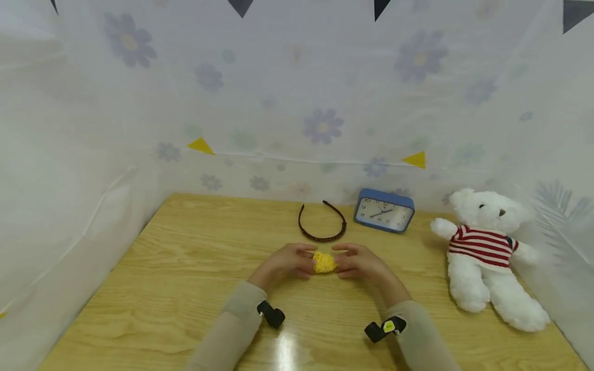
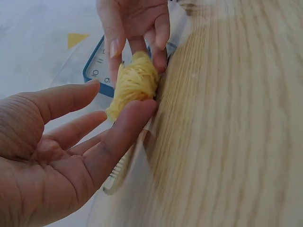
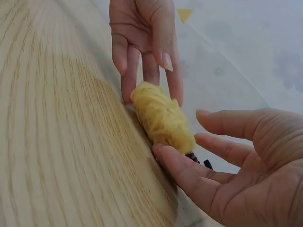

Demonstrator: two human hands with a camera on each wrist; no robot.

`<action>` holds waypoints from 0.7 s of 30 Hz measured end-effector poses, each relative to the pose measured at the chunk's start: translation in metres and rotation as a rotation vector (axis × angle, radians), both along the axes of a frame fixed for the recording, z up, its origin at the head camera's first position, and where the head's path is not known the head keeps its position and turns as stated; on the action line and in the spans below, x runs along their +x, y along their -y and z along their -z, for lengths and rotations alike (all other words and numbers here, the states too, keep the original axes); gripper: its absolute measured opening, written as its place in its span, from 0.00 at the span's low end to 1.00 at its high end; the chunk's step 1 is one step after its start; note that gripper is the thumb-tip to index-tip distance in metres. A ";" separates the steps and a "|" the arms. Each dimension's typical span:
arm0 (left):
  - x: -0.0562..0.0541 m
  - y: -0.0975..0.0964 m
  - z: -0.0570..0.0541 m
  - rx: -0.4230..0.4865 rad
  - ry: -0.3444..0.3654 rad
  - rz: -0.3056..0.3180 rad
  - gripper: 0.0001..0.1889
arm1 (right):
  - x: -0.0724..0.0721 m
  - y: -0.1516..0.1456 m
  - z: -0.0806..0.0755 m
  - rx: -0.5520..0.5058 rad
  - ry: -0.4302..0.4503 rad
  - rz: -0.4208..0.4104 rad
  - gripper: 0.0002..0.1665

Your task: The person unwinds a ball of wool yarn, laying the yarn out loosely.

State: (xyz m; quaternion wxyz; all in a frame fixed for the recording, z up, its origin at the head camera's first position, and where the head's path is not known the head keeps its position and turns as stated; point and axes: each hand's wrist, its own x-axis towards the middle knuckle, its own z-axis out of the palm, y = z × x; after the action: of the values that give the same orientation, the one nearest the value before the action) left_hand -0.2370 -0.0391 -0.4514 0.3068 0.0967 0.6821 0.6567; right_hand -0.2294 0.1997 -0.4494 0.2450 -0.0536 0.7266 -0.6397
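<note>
A small bundle of yellow yarn [image 1: 324,263] lies on the wooden table between two hands. My left hand [image 1: 293,261] is at its left end, with fingertips touching the yarn. From the other side my right hand [image 1: 357,262] touches the right end. In the left wrist view the left thumb stands apart from the yarn bundle [image 2: 135,82], and the fingers are extended. The right wrist view shows the right fingers [image 3: 189,177] loosely extended under the near end of the yarn [image 3: 163,118], with the thumb held away from it.
Behind the hands lies a dark beaded headband [image 1: 323,239]. A blue alarm clock [image 1: 384,210] stands at the back of the table [image 1: 185,278]. On the right sits a white teddy bear [image 1: 484,252] in a red-striped shirt. Flower-patterned sheeting [image 1: 278,103] surrounds the table's back and sides.
</note>
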 end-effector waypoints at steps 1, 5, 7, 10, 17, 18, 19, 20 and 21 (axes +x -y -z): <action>0.000 -0.002 0.000 -0.002 -0.006 -0.009 0.29 | -0.001 0.002 0.000 -0.001 -0.003 0.000 0.32; -0.003 -0.011 0.002 -0.024 -0.039 -0.067 0.28 | -0.004 0.009 -0.001 -0.001 -0.013 0.032 0.29; -0.005 -0.015 0.002 -0.042 -0.069 -0.102 0.27 | -0.005 0.014 -0.005 0.002 -0.029 0.068 0.28; -0.010 -0.019 -0.002 -0.028 -0.094 -0.165 0.27 | -0.006 0.019 -0.016 0.006 -0.085 0.124 0.27; -0.014 -0.023 -0.022 0.169 -0.174 -0.250 0.28 | -0.007 0.023 -0.047 -0.021 -0.262 0.163 0.29; -0.013 -0.023 -0.026 0.191 -0.192 -0.255 0.28 | -0.006 0.024 -0.051 -0.028 -0.286 0.166 0.28; -0.011 -0.023 -0.029 0.211 -0.208 -0.258 0.27 | -0.005 0.025 -0.055 -0.030 -0.310 0.168 0.28; -0.010 -0.023 -0.033 0.235 -0.232 -0.256 0.26 | -0.004 0.025 -0.059 -0.032 -0.333 0.172 0.27; -0.008 -0.023 -0.036 0.256 -0.254 -0.253 0.26 | -0.002 0.026 -0.062 -0.030 -0.357 0.177 0.26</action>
State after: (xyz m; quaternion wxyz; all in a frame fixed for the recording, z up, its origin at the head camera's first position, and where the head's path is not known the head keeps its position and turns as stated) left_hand -0.2455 -0.0161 -0.4152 0.1189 0.1306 0.6328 0.7539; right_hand -0.2313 0.1736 -0.3869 0.0545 -0.1057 0.7507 -0.6498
